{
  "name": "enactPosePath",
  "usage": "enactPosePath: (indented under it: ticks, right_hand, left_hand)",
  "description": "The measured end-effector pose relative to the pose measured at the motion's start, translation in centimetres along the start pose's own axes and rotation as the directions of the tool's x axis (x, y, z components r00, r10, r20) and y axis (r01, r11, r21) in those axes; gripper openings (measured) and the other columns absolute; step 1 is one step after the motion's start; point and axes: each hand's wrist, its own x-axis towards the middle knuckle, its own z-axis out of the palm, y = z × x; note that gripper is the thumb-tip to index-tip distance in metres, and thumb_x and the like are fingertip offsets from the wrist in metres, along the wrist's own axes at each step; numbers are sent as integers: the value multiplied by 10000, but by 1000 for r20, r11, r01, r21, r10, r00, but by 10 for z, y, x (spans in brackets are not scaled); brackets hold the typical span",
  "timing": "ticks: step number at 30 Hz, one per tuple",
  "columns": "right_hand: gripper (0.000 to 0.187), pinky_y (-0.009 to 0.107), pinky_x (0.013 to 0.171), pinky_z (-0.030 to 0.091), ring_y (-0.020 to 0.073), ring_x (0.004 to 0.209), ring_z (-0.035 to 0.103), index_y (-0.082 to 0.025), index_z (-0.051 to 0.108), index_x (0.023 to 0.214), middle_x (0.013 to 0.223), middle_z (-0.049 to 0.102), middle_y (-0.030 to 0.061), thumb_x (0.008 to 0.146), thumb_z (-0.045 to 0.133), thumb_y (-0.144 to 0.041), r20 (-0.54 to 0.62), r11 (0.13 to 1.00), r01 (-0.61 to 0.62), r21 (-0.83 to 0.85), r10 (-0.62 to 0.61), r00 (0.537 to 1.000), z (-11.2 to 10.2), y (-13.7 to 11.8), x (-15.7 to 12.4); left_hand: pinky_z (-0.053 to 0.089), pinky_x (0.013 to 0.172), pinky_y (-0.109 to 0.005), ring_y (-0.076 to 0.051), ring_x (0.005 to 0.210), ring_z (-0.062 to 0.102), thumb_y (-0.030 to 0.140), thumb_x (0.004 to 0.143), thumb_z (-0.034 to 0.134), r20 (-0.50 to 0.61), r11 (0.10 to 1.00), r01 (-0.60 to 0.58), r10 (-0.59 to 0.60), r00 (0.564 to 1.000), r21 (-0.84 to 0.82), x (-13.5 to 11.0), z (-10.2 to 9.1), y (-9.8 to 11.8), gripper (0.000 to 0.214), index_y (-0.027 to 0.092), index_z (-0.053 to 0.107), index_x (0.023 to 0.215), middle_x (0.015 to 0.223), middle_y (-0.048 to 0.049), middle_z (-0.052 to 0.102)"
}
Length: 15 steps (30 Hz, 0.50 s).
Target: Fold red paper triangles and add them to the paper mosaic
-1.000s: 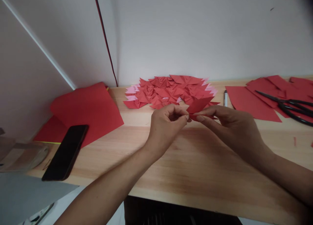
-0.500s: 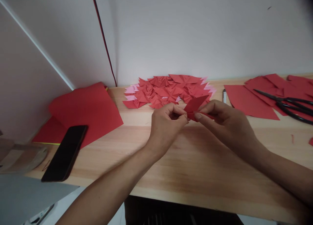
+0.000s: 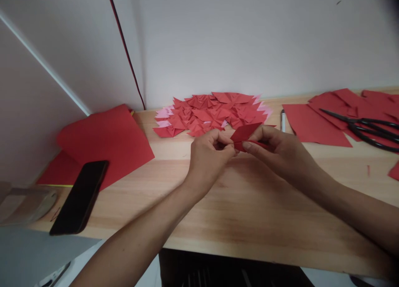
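Two bare hands meet above the middle of a pale wooden table [image 3: 249,212], working a small piece of folded red paper [image 3: 246,133] between them. The left hand [image 3: 208,156] is curled, its thumb and fingertips pinching the paper's left end. The right hand [image 3: 277,152] grips the paper's right side between thumb and forefinger, with one pointed flap standing up above the fingers. The paper is held just above the table surface, in front of a flat heap of folded red and pink paper triangles [image 3: 215,112] that lies against the white wall [image 3: 249,37].

To the left, large red paper sheets [image 3: 102,139] lie on the table, and a black smartphone [image 3: 79,197] rests face up, partly over their near edge. To the right of the heap lies a white marker pen [image 3: 283,119], then more cut red paper sheets [image 3: 314,118] with a pair of black scissors [image 3: 364,129] lying on them. A few tiny red scraps [image 3: 394,170] sit near the right edge. A thin dark red cord [image 3: 124,48] runs down the wall corner
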Motion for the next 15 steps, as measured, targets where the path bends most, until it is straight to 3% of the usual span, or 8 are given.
enactPosePath:
  ticks: [5,9,15]
  right_hand:
    - [220,316,607,410,181,708,574,-225,577,728,778,647,18,825,648,-410,39,999,-32,36,30,999,0,2,1]
    - [179,315,624,422,172,697,566,-233,597,735,749,637,1,815,667,-377,27,998,21,60,-23,999,-1,5,2]
    - [116,342,668,463,208,790,621,-264,670,838,854,709,16,830,671,-380,-5,994,75,80,-75,997,-2,5,1]
  left_hand:
    - [559,656,-281,-151,646,691,85,678,621,21,998,53,-52,998,-38,2,2,-1,80,156,586,667,664,-15,686]
    - [564,670,-270,-132,629,688,68,714,607,51,993,88,-84,995,-83,3,3,0,85,146,582,693,657,-14,684]
    - [530,634,-226,-117,638,678,37,719,577,66,1000,27,-26,997,-13,5,-1,-1,111,148,584,711,667,-4,675]
